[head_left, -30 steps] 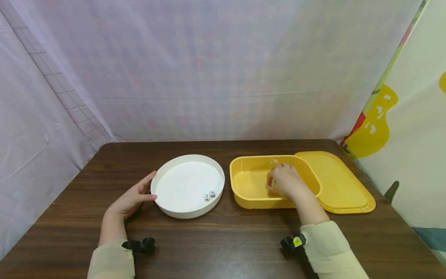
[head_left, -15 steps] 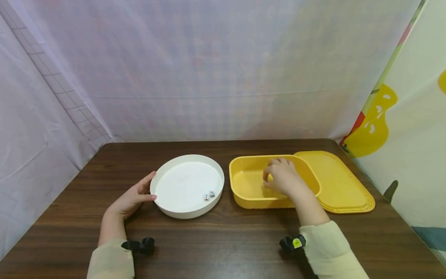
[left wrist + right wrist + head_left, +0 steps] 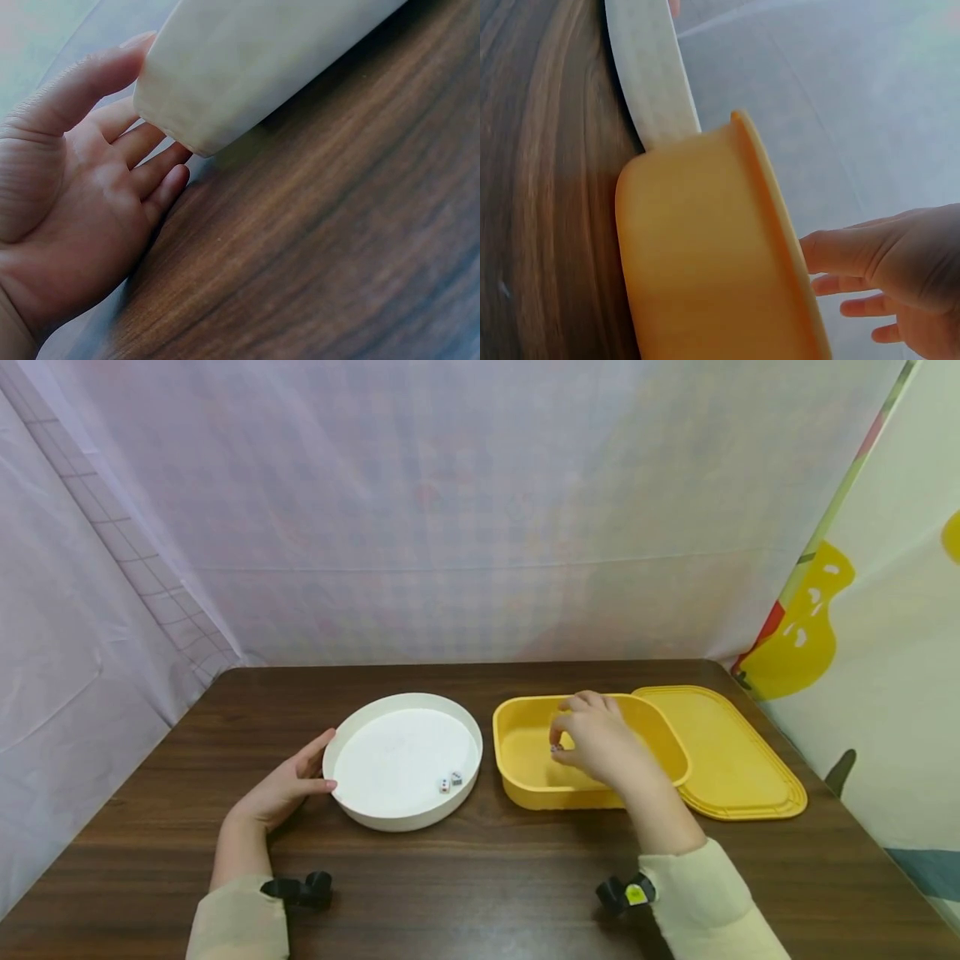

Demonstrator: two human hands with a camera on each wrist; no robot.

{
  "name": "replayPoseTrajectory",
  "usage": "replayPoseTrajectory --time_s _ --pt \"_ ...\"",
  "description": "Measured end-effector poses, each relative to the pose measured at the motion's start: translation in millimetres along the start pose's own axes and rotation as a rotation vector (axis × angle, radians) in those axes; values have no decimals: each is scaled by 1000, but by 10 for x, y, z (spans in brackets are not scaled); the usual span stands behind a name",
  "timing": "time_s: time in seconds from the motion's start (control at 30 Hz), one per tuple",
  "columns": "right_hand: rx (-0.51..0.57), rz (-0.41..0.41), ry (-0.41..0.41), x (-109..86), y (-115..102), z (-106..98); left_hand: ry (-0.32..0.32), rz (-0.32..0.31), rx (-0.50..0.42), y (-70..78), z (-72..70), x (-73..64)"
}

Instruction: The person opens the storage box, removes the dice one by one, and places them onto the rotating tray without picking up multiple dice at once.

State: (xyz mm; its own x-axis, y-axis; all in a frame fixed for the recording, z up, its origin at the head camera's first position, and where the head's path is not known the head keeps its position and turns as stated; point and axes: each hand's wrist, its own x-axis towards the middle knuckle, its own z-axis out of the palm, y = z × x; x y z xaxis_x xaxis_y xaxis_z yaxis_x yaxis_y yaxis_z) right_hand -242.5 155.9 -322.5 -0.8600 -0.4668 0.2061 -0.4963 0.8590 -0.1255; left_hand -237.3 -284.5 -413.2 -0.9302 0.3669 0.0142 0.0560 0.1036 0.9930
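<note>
Head view: your right hand [image 3: 596, 745] pinches a die [image 3: 556, 747] in or just above the yellow bin [image 3: 551, 798]; it should be light, hard and slightly slippery, so hold opposite faces. Your left hand [image 3: 283, 787] rests, fingers spread, against the white tray [image 3: 397, 752].

On the desk [image 3: 450, 893], the tray [image 3: 397, 752] lies just right of the left fingers [image 3: 315, 747], two dice [image 3: 445, 786] inside; the tub [image 3: 555, 798] sits under the right fingers [image 3: 558, 727], the lid [image 3: 738, 756] to their right.
</note>
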Motion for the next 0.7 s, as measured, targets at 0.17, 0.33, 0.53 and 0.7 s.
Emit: replayPoseTrajectory --time_s 0.17,0.33,0.53,0.7 --pt "-6 -39 33 11 -90 -12 2 -7 -1 11 4 -5" --pt "-12 -73 66 23 -172 -12 -1 -2 0 30 6 -23" --pt "-13 -89 76 36 -259 -3 -2 6 -5 31 10 -32" --pt "-8 -104 83 51 -325 10 -2 6 -8 25 13 -24"
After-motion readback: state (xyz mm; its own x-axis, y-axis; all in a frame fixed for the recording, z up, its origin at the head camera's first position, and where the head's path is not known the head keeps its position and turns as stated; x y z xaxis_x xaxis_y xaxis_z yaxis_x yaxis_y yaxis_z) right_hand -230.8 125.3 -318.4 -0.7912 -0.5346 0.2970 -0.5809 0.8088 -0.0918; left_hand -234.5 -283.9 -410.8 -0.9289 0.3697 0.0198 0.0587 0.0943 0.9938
